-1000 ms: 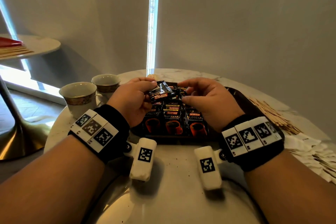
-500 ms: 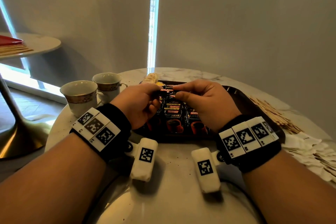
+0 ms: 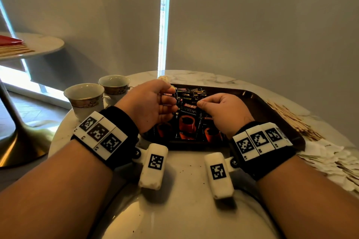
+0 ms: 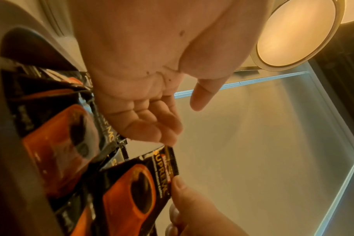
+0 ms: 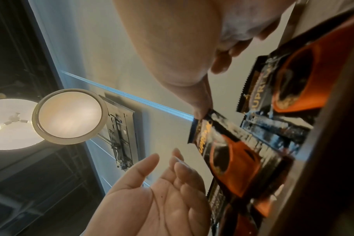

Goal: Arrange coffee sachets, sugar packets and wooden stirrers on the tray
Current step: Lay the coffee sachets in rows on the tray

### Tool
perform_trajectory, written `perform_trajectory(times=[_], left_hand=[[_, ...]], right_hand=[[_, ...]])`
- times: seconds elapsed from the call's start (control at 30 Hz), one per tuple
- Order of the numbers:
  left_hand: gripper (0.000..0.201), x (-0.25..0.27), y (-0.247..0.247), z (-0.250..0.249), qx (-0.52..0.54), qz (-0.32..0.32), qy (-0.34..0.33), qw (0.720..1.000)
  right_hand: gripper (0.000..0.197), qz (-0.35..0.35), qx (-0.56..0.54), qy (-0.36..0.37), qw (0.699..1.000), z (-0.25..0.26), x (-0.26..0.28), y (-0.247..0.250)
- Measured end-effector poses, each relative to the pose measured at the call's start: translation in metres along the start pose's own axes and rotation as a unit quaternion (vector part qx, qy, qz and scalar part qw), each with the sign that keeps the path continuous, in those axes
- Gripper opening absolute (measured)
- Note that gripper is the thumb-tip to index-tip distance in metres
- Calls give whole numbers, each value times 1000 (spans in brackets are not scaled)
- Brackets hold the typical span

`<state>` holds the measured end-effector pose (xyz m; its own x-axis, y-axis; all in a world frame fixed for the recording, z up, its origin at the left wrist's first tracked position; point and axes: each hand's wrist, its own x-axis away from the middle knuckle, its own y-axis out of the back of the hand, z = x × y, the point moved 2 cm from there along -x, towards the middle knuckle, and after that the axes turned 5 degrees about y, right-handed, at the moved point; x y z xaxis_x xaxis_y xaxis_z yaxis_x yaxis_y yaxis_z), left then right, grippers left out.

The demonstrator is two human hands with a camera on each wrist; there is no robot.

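Note:
A dark brown tray (image 3: pixel 272 106) on the marble table holds several black coffee sachets with orange cups printed on them. My right hand (image 3: pixel 199 103) pinches the top edge of one coffee sachet (image 3: pixel 187 120) in the middle of the near row; the pinch also shows on that coffee sachet (image 4: pixel 135 188) (image 5: pixel 228 156) in both wrist views. My left hand (image 3: pixel 171 101) hovers just left of it, palm up and fingers (image 4: pixel 152 124) relaxed, holding nothing. Wooden stirrers (image 3: pixel 291 120) and white sugar packets (image 3: pixel 330 161) lie on the table right of the tray.
Two gold-banded cups (image 3: pixel 85 99) (image 3: pixel 114 85) stand on the table left of the tray. A small pale object (image 3: pixel 164 79) lies beyond the tray's far left corner. A second round table (image 3: pixel 33 44) stands at the far left.
Both hands were pinching one sachet above the tray. The left hand has let go and opened, while the right hand still holds the sachet, now lower over the near row.

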<state>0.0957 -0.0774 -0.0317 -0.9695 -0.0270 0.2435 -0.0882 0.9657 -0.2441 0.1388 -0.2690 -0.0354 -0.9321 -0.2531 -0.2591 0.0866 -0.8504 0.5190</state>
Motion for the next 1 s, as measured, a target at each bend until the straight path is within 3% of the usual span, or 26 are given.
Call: perform_trajectory(times=[0.37, 0.47, 0.57, 0.7, 0.8, 0.9, 0.93, 1.0], left_hand=[[28, 3, -11, 9, -76, 72, 76, 992], [27, 3, -12, 10, -84, 64, 89, 990], [29, 2, -11, 11, -91, 59, 97, 989], [30, 1, -11, 13, -90, 59, 106, 989], [31, 1, -11, 14, -91, 60, 107, 988], [31, 0, -11, 14, -91, 62, 108, 988], [30, 0, -11, 14, -89, 63, 108, 988], [30, 0, -11, 14, -85, 61, 104, 989]], right_hand=[[10, 46, 64, -28, 997, -6, -3, -7], [30, -17, -4, -48, 999, -5, -4, -1], [42, -62, -49, -119, 990, -6, -7, 8], [70, -61, -165, -168, 970, -18, -12, 3], [62, -47, -233, -216, 947, -20, -14, -3], [85, -43, -214, -209, 953, -19, -13, -8], [83, -50, -205, -198, 957, -19, -12, -7], [55, -54, -241, -212, 946, -21, -15, -2]])
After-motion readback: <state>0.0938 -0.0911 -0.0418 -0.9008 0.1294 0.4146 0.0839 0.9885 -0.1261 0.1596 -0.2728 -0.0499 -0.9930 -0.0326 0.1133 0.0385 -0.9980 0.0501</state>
